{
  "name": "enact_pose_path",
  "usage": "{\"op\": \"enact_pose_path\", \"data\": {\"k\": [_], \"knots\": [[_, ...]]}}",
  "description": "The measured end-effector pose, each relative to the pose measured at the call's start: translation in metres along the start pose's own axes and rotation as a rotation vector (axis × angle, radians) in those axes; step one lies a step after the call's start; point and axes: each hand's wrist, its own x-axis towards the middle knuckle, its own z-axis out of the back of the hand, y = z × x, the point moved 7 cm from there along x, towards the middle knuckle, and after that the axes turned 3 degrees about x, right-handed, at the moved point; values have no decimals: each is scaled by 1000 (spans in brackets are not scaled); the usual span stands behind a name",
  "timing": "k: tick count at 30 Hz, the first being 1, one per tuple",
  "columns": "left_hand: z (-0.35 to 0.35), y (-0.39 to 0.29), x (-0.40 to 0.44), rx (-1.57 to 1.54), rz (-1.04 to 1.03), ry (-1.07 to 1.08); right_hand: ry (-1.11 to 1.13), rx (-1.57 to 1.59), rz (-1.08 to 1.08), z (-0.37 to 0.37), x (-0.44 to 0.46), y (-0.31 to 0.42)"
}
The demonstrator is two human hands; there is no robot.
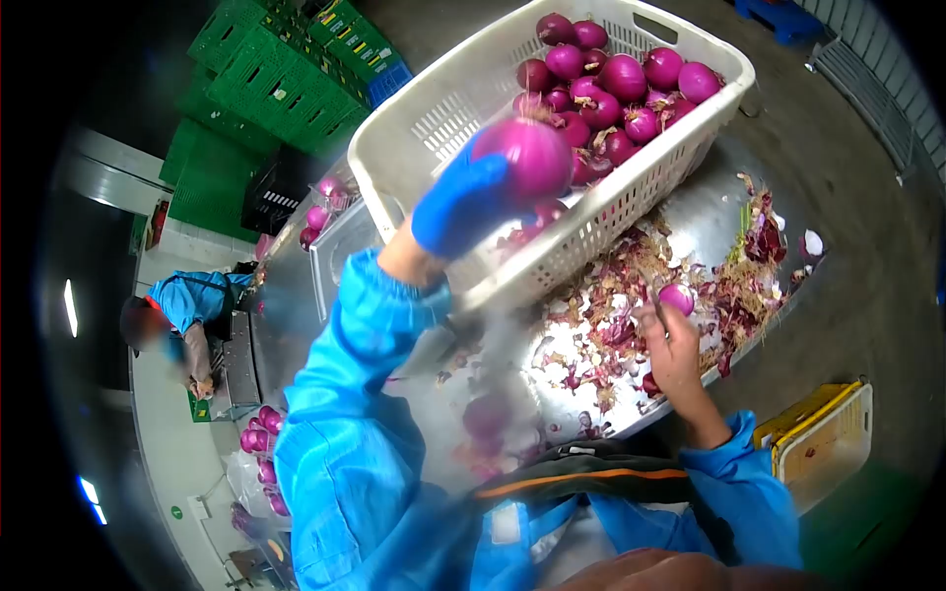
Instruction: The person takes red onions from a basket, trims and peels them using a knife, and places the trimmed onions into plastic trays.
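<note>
My left hand (463,202), in a blue glove, holds a large red onion (532,158) over the near left part of a white perforated crate (394,138). Many purple onions (621,79) are piled in the crate's far right part. My bare right hand (675,350) is over the metal table (414,345), its fingers around a small purple onion (676,298). Beneath and around that hand lie onion skins and root trimmings (611,315). Whether the right hand also holds a tool cannot be made out.
Green crates (266,79) are stacked at the upper left. Another person (192,300) in blue works at the left. Bagged onions (261,443) lie at the lower left. A yellow and white crate (823,448) stands at the lower right, beyond the table edge.
</note>
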Motion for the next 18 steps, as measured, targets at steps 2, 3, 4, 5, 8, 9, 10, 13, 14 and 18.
{"op": "enact_pose_path", "data": {"k": [2,3,4,5,8,9,10,13,14,18], "knots": [[-11,16,-22,178,-35,-103,-21,17,176,11,10,54],[-18,25,-30,298,-75,-107,-12,-7,264,15,13,79],[-26,32,-39,347,-85,-138,-53,-72,399,18,12,96],[-37,37,-45,393,-124,-138,0,-137,371,19,11,109],[-61,62,-66,364,-49,-112,-38,-349,561,20,2,126],[-67,67,-71,360,-30,-104,-52,-392,596,20,-2,127],[-73,73,-75,357,-11,-96,-58,-409,610,20,-6,129],[-81,90,-84,349,50,-86,-59,-474,617,20,-16,123],[-84,94,-86,353,51,-66,-58,-497,615,19,-17,118],[-92,105,-95,231,8,29,-113,-646,496,23,-19,52]]}}
